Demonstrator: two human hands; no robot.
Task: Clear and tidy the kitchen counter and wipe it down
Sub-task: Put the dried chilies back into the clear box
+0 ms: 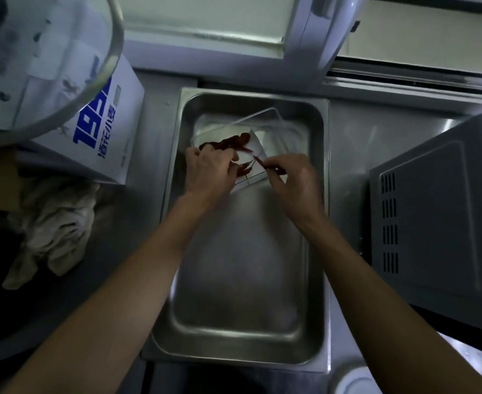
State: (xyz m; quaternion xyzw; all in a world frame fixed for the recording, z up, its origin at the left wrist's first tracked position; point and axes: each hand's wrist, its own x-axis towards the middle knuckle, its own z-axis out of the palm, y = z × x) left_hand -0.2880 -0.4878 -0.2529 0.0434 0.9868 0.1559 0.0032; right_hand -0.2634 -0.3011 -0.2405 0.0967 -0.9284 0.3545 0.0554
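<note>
A deep steel pan stands on the counter in front of me. In its far half lie a clear plastic container and a white sheet with several dried red chillies on it. My left hand is curled over the chillies at the sheet's left side and seems to grip some. My right hand pinches a thin dark red chilli between thumb and fingers just above the sheet. The two hands nearly touch.
A white box with blue print stands at the left, under a large clear bowl rim. A crumpled pale cloth lies at the left. A grey microwave stands close on the right. A window frame runs along the back.
</note>
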